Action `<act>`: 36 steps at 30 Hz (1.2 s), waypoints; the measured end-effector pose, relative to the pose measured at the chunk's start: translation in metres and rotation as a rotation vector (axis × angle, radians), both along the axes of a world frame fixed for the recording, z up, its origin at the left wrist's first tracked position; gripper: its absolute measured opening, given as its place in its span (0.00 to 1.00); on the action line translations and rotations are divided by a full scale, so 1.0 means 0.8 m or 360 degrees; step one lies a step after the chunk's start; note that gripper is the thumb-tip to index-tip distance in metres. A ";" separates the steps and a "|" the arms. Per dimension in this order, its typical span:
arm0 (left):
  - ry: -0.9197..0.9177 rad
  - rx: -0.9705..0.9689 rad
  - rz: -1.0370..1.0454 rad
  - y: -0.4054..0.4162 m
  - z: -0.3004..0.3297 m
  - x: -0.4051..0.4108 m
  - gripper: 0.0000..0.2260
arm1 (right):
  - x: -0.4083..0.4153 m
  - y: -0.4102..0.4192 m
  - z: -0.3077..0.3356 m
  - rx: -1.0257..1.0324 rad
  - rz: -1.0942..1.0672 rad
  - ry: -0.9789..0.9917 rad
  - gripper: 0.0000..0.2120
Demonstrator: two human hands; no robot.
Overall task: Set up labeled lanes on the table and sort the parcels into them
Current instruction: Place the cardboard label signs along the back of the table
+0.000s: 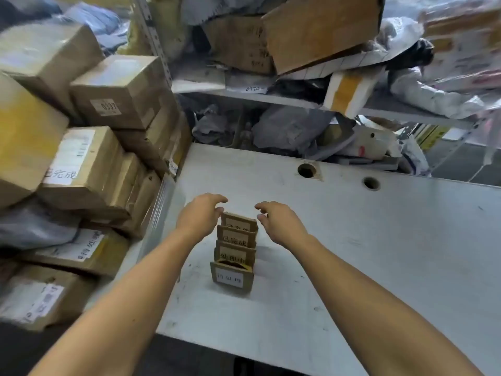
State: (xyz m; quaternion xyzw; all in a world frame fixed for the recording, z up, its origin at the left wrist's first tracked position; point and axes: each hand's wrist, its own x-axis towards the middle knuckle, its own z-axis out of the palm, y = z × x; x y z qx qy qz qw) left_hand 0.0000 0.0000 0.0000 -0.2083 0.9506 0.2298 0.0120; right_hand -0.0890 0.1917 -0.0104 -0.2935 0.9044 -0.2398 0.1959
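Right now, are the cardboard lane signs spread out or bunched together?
Bunched together. Four lane signs stand upright in one tight row on the table, with the hands either side of the farthest.

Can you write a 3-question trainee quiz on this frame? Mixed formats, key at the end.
1. True or false: the left hand grips one of the cardboard label signs.
2. How many cardboard label signs stand in the row on the table?
A) two B) four C) six
3. Fill in: the stacked brown parcels sit to the ___ of the table.

Key:
1. False. Both the left hand and the right hand hover beside the farthest sign, fingers relaxed and holding nothing.
2. B
3. left
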 end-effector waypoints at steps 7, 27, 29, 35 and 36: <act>-0.0326 -0.0038 -0.0224 -0.034 -0.043 -0.028 0.12 | -0.013 -0.024 -0.046 0.0294 0.0165 -0.0121 0.17; 0.0476 0.0753 -0.0163 0.089 0.036 -0.155 0.04 | -0.124 0.121 0.054 -0.0641 -0.0597 -0.0131 0.10; 0.0473 0.0842 -0.0171 0.129 0.038 -0.170 0.04 | -0.135 0.164 0.058 -0.0675 -0.0618 -0.0143 0.07; 0.0375 0.0817 -0.0301 0.271 0.023 -0.228 0.05 | -0.182 0.315 0.051 -0.0604 -0.0730 -0.0120 0.09; 0.0355 0.0792 -0.0332 0.296 0.020 -0.241 0.05 | -0.192 0.340 0.047 -0.0572 -0.0756 -0.0101 0.10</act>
